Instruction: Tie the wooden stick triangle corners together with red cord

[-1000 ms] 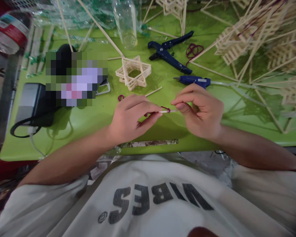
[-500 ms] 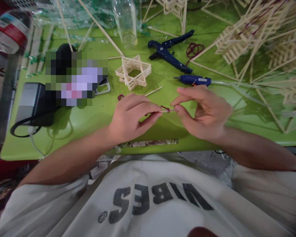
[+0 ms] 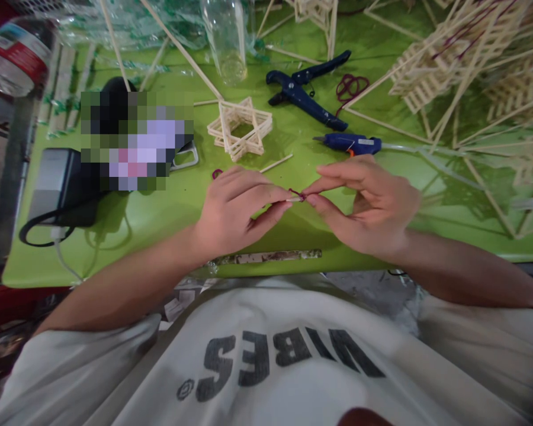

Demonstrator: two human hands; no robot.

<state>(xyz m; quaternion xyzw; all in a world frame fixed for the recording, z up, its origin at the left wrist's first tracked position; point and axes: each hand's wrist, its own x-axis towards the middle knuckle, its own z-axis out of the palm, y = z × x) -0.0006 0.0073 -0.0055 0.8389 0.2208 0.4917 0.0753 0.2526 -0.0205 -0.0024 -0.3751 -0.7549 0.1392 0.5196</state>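
Observation:
My left hand [image 3: 235,207] pinches one end of a short wooden stick [image 3: 293,200] between thumb and forefinger. A dark red cord [image 3: 301,196] is looped around this stick near its other end. My right hand [image 3: 368,204] is closed in a pinch, thumb and forefinger meeting at the cord's knot; its fingertips cover the stick's far end. Just beyond my hands lie another short stick [image 3: 276,163] and a small curl of red cord [image 3: 217,174]. Behind them sits a star-shaped frame of stacked sticks [image 3: 240,129].
On the green table [image 3: 169,236] lie a dark blue cutter [image 3: 306,94], a blue glue gun [image 3: 349,143] and a red cord bundle [image 3: 352,87]. A clear bottle [image 3: 226,47] stands behind. Stick frames [image 3: 426,77] crowd the right; a power bank [image 3: 57,183] sits left.
My right thumb and forefinger have slid left along the stick, from its bare end to the cord knot. The left hand stays in place.

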